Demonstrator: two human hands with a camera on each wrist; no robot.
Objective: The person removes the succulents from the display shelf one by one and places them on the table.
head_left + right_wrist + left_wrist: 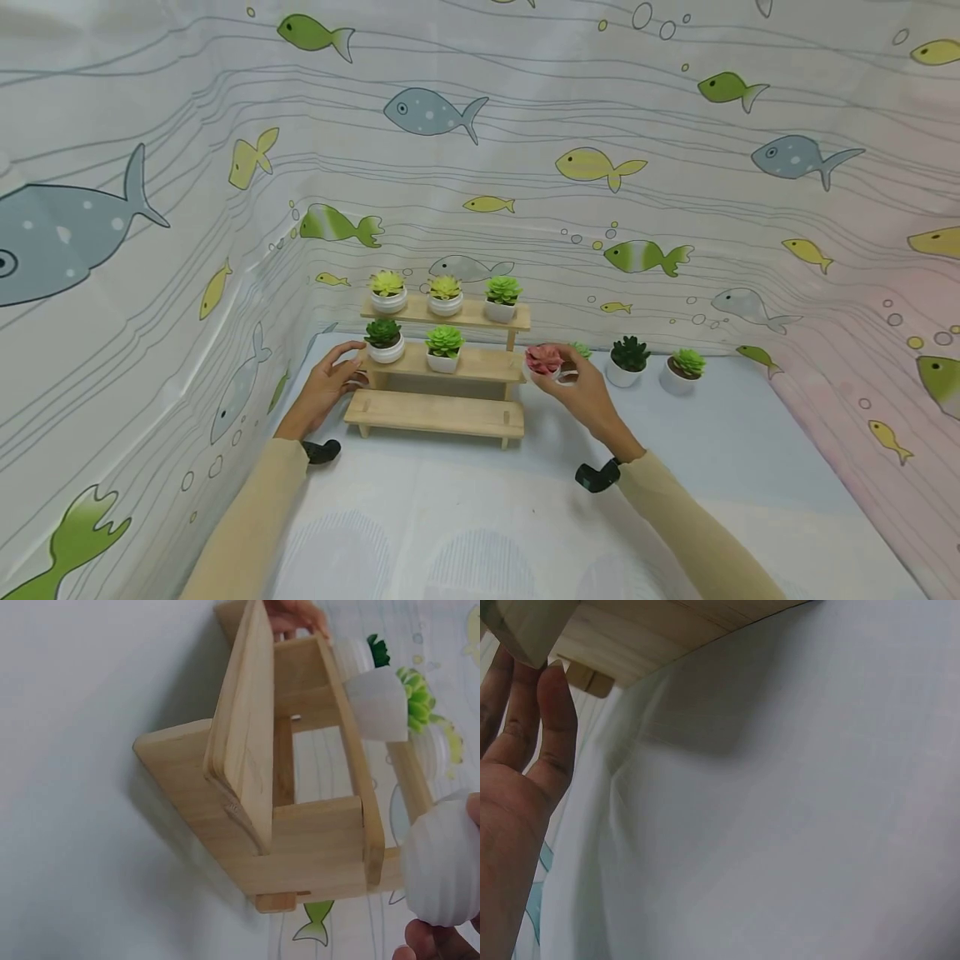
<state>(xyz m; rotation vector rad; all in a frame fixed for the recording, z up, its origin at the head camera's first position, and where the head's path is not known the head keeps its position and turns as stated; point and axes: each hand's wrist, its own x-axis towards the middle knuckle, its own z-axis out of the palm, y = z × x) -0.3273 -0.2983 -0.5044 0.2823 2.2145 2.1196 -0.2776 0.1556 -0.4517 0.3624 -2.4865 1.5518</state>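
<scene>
A three-step wooden plant stand [435,408] stands against the back wall, its lowest step bare. My left hand [324,385] grips the left end of its middle step, beside a dark green succulent [384,335] in a white pot. In the left wrist view, the left fingers [555,712] bend up to the board's edge. My right hand [581,396] holds a pink potted succulent [543,360] by its pot, at the right end of the middle step. Its ribbed white pot [442,862] appears between thumb and fingers in the right wrist view, tilted close to the step's end.
A bright green succulent [444,346] shares the middle step. The top step carries two yellow-green succulents [387,287] and a green one [502,296]. Right of the stand are a dark succulent [628,360], a green one [682,371] and another partly hidden behind my right hand.
</scene>
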